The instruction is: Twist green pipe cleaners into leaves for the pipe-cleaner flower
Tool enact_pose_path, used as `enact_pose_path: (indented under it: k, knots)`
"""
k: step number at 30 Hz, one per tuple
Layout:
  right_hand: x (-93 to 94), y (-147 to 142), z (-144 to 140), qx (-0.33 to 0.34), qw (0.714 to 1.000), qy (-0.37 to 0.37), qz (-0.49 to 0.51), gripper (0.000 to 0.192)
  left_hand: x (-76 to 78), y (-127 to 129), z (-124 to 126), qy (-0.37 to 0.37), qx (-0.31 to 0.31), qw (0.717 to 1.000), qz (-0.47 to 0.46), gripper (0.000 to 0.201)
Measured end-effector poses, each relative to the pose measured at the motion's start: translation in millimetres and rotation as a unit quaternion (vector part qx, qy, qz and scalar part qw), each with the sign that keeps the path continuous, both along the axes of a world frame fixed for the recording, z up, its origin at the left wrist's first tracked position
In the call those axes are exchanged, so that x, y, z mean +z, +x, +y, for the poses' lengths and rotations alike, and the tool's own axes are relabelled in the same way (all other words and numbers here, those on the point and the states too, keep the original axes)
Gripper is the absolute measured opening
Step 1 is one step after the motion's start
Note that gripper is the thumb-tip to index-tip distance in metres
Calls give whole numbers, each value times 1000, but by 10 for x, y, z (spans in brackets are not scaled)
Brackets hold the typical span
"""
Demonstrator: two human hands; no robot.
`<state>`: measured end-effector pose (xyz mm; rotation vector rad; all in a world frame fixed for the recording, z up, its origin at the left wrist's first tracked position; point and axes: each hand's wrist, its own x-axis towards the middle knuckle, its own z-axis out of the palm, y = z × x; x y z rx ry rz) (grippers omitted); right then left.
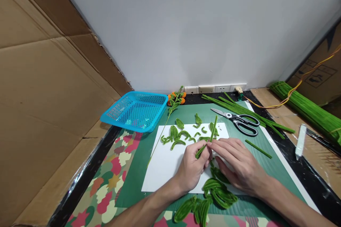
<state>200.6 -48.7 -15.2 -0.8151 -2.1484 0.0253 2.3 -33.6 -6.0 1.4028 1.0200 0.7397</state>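
Cardboard walls box in a surface (290,170) covered with a green mat and a white sheet of paper (165,163), with a grey wall at twelve o'clock. Over the paper, the left hand (192,166) pinches the lower end of a green pipe cleaner (210,137) between thumb and fingertips, while the right hand (237,165) pinches the same stem just beside it, its other fingers loosely spread over the sheet. The stem slants up toward one o'clock from the hands. Small bent green loops (181,135) lie scattered on the paper at twelve o'clock, and larger folded leaves (213,197) sit in a heap at six o'clock, partly under the right wrist. A likely risk is that the wrist drags across that heap and flattens or scatters the leaves. The free tip could also sweep the small loops off the sheet if the stem swings. Scissors (239,120) lie at one o'clock with blades apart, close enough to catch a reaching finger. A blue basket (135,110) sits at ten o'clock, well apart.
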Motion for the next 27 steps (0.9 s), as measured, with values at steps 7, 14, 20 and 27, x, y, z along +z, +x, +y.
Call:
enact_pose_path:
  k: [7, 14, 20, 27]
  knots:
    - [24, 3, 16, -26, 999, -13, 22, 23, 61, 6, 5, -5, 6, 1000, 22, 46]
    - [41, -7, 7, -29, 999, -18, 19, 19, 74, 13, -8, 12, 9, 1000, 24, 46]
    - [34, 5, -6, -30, 999, -6, 35, 25, 51, 16, -3, 22, 26, 999, 11, 30]
    - [31, 33, -12, -42, 998, -17, 45, 28, 31, 2, 19, 13, 45, 999, -22, 31]
